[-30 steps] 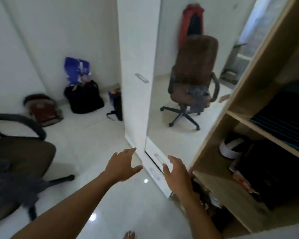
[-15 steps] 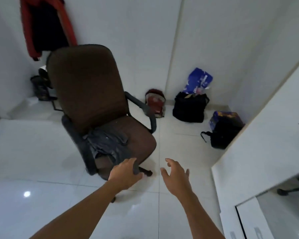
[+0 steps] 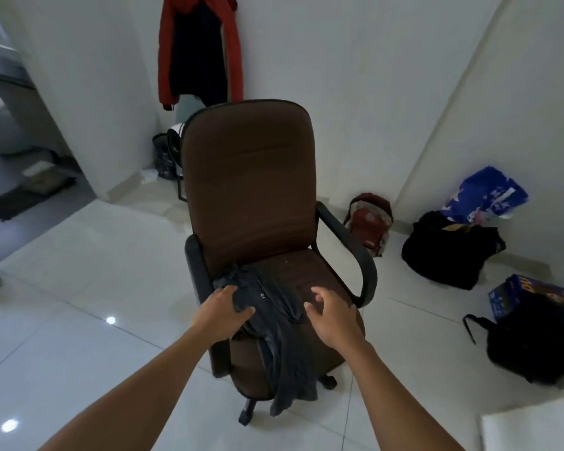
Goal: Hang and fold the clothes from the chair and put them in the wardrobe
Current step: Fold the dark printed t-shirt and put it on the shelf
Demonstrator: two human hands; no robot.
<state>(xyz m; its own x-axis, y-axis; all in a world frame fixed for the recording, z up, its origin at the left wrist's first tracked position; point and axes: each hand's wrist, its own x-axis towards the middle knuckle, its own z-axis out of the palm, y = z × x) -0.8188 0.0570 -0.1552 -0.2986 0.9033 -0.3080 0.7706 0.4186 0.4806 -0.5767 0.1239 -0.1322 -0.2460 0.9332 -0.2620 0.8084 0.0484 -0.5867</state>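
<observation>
Dark grey garment (image 3: 274,336) lies crumpled on the brown office chair (image 3: 248,190) seat, draped over its front edge. Left hand (image 3: 220,314): grip curled round upper fold. Right hand (image 3: 334,317): spread, empty, just beside. Step: pickup. Next: lift clear with 2 hands.

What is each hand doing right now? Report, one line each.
Left hand: grips the dark grey garment on the brown office chair.
Right hand: open, fingers spread, holding nothing.
</observation>
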